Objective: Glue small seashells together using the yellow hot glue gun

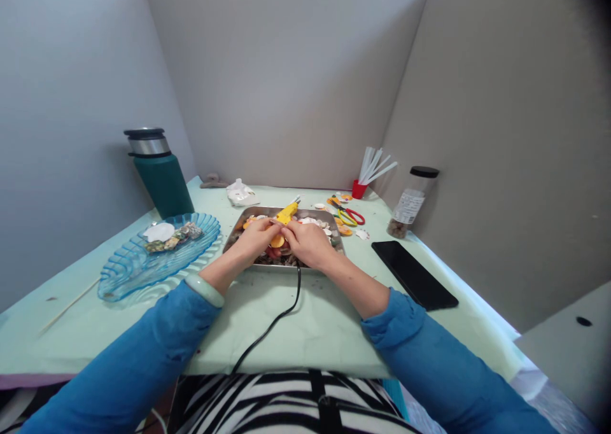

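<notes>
Both hands meet over a metal tray [335,235] filled with several shells. My left hand [255,235] is closed, pinching an orange shell [277,240] at its fingertips. My right hand [309,243] is closed round the grip of a yellow glue gun [286,213], whose nozzle points away from me toward the far side of the tray. The gun's black cord [267,329] runs from under my right hand across the table toward my lap. A pale green bangle [204,289] sits on my left wrist.
A blue glass dish [138,265] holding a few shells lies left, with a green flask [160,173] behind it. Right of the tray are scissors [351,217], a red cup of glue sticks [359,188], a jar [409,205] and a black phone [413,274]. Grey partition walls surround the table.
</notes>
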A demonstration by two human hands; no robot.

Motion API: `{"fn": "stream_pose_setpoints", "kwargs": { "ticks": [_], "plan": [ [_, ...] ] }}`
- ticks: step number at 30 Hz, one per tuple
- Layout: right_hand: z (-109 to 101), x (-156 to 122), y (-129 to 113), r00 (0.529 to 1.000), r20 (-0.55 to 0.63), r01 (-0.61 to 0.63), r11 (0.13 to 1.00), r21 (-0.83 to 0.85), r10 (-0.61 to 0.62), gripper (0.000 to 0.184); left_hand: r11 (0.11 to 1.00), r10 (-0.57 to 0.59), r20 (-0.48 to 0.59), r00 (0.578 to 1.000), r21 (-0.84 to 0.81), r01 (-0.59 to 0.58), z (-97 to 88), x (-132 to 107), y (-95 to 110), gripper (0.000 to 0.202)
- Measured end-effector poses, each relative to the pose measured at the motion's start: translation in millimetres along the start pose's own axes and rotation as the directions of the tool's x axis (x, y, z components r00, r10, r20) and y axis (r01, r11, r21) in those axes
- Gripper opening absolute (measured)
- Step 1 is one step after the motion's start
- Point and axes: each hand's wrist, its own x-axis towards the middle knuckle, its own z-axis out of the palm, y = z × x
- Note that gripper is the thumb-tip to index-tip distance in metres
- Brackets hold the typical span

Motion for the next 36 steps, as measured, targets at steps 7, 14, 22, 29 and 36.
{"fn": "stream_pose_setpoints", "kwargs": {
  "ticks": [7,14,22,29,36],
  "plan": [
    [-0.6,-1.5,0.1,0.999,-0.006,0.033,0.999,0.020,-0.032,0.040,1.000,0.012,-0.043,0.999,-0.002,-0.012,1.8,-2.0,3.5,0.008],
    [0.9,-0.9,0.3,0.999,-0.023,0.035,0.999,0.037,-0.034,0.036,1.000,-0.013,-0.031,0.999,-0.016,0.012,2.3,-3.5,5.2,0.007],
    [2.8,0.2,1.1,0.997,-0.081,0.015,1.000,0.023,-0.013,0.033,0.998,-0.055,-0.012,0.998,0.008,0.055,0.0,-1.2,1.3,0.016],
    [1.5,-0.5,0.8,0.997,-0.082,0.003,1.000,0.022,-0.001,0.033,0.998,-0.049,-0.011,0.999,-0.026,0.049,-0.9,2.2,-2.9,0.022],
    [2.7,-0.1,1.7,0.996,-0.090,0.012,1.000,0.026,-0.009,0.032,0.999,-0.051,-0.005,0.999,-0.019,0.051,0.4,-1.2,1.4,0.017]
  ]
}}
